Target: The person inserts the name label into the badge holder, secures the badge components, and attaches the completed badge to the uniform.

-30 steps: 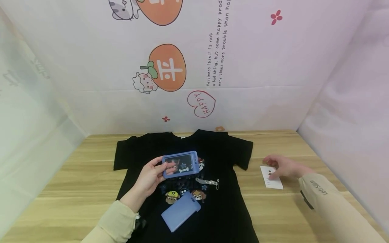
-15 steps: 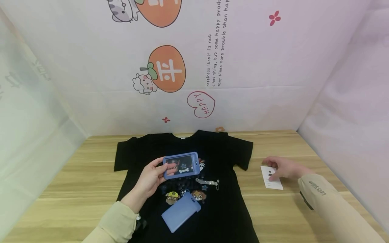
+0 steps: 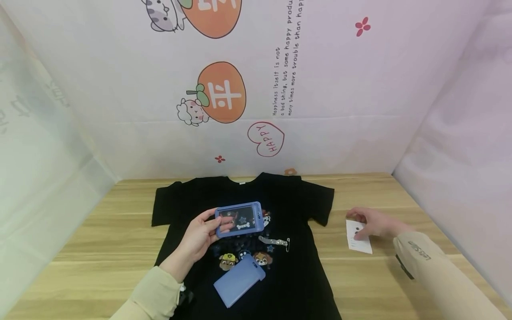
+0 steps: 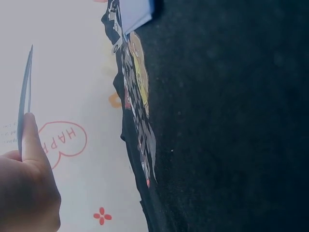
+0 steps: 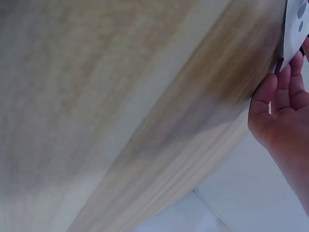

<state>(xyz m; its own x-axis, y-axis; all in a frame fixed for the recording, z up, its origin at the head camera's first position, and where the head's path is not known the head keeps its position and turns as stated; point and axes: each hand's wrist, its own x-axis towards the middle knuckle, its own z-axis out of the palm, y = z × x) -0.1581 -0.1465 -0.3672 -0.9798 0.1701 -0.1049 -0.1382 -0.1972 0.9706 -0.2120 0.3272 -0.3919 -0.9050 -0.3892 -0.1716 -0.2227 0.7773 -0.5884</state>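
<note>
My left hand holds a blue badge holder frame by its left end, raised over a black T-shirt. Some fingers show through its clear window. In the left wrist view the frame is seen edge-on, with the left hand below it. On the right, my right hand pinches a small white card with dark spots, over the wooden table. The right wrist view shows the card at the fingertips of the right hand, partly cut off by the picture's edge.
A blue flat badge holder piece lies on the shirt's printed dogs. Above it rests a clear strap with a metal clip. The wooden table ends at a printed white cloth backdrop, with cloth on both sides.
The white card has turned slightly and tilts more under the right hand's fingers. The left hand and the frame stay nearly in place; the head view has shifted a little.
</note>
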